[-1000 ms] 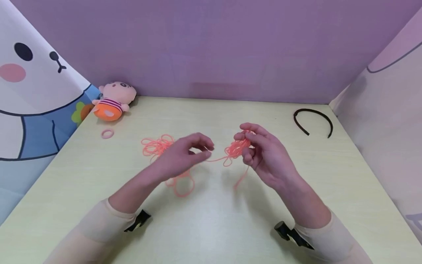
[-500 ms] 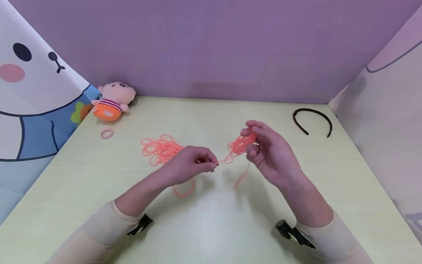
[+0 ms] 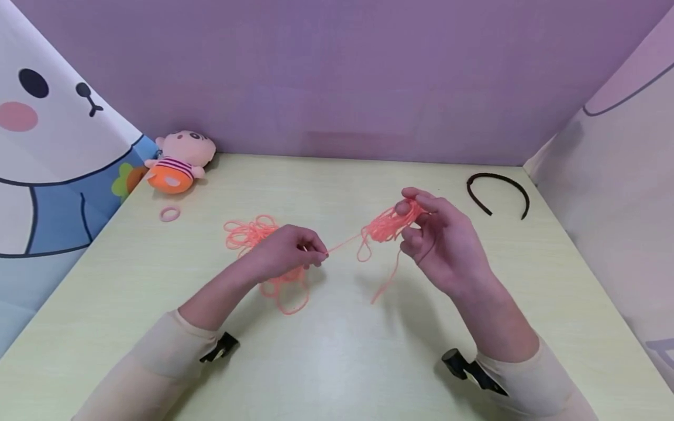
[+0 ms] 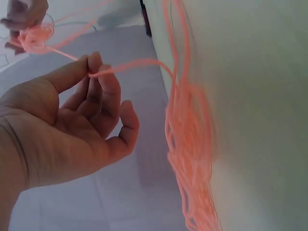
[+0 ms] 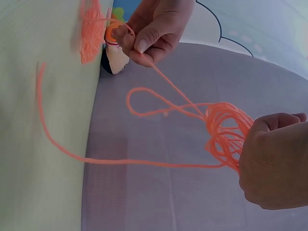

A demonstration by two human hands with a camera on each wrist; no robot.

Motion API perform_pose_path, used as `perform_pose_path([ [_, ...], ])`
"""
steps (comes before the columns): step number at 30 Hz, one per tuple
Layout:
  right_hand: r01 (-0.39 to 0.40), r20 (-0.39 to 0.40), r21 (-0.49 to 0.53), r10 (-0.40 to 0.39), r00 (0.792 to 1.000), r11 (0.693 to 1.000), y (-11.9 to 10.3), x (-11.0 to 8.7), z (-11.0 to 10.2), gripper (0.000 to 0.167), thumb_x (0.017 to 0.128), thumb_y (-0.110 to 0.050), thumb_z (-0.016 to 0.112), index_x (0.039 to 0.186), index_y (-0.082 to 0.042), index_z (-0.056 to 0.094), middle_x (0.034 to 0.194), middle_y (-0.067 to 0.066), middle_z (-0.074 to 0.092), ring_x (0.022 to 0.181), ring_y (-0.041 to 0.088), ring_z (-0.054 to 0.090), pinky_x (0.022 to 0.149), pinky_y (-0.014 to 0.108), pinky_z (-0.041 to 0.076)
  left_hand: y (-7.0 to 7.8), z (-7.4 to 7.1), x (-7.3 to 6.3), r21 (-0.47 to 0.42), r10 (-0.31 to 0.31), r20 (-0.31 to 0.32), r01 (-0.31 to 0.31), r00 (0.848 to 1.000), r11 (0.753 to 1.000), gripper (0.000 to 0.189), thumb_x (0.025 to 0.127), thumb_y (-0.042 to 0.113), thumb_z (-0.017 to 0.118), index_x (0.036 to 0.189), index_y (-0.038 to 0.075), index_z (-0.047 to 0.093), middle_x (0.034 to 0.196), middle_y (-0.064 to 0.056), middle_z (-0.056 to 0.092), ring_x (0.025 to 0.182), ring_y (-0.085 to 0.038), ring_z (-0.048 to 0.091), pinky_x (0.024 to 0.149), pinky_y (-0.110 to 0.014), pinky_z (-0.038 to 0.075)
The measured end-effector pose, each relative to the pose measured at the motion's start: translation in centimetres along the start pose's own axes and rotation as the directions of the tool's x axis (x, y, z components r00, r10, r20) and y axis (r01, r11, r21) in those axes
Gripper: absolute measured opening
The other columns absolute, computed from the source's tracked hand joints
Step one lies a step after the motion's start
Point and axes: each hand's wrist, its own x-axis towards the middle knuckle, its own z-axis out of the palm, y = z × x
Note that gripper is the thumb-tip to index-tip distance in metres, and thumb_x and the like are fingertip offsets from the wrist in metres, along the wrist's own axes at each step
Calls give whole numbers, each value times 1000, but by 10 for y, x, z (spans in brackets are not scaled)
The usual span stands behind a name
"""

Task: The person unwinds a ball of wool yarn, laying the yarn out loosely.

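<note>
A coral-coloured cord is gathered in a looped bundle that my right hand holds above the table, its fingers curled round one end. From that bundle a loose cord end hangs toward the table, and a small loop sticks out. My left hand pinches the strand between thumb and index finger, seen closely in the left wrist view. The strand runs straight between both hands. Beyond the left fingertips it leads to a loose pile of the same cord on the table, partly hidden under my left hand in the head view.
A plush doll in a striped top sits at the back left, with a pink ring in front of it. A dark headband lies at the back right. Purple cloth closes off the table's rear edge.
My left hand first closed its fingertips on the strand, then moved back left. The right hand drifted right and slightly up with the bundle, and the strand between them drew straight.
</note>
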Motion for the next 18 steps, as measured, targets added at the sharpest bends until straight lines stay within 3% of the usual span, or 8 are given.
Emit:
perform_pose_path([
  [5, -22, -14, -33, 22, 1000, 999, 1, 2, 0, 20, 108, -12, 41, 111, -7, 60, 83, 4, 68, 49, 14, 60, 51, 22, 39, -5, -17, 3, -22, -41, -143, 38, 989, 999, 15, 98, 15, 67, 107, 4, 72, 98, -12, 70, 95, -33, 68, 82, -45, 55],
  [10, -31, -39, -77, 28, 999, 997, 1, 3, -1, 20, 107, -12, 41, 111, -7, 60, 83, 2, 67, 47, 13, 57, 51, 21, 36, -7, -36, 2, -44, -51, -320, 39, 946, 998, 15, 101, 18, 64, 109, 7, 71, 104, -15, 71, 93, -35, 63, 77, -45, 53],
  [14, -39, -58, -119, 32, 998, 992, 1, 4, -2, 20, 107, -12, 41, 114, -7, 59, 85, 2, 67, 47, 13, 54, 51, 21, 37, -6, -47, -1, -93, -61, -452, 21, 890, 995, 20, 102, 23, 64, 112, 7, 70, 106, -14, 71, 93, -31, 62, 75, -36, 51],
  [18, -41, -90, -167, 27, 996, 985, 2, 5, -2, 20, 107, -12, 41, 118, -4, 55, 88, 3, 67, 48, 14, 51, 50, 20, 42, -3, -55, -5, -178, -91, -575, -16, 813, 984, 25, 101, 28, 65, 115, 8, 69, 105, -11, 70, 93, -28, 62, 69, -28, 48],
])
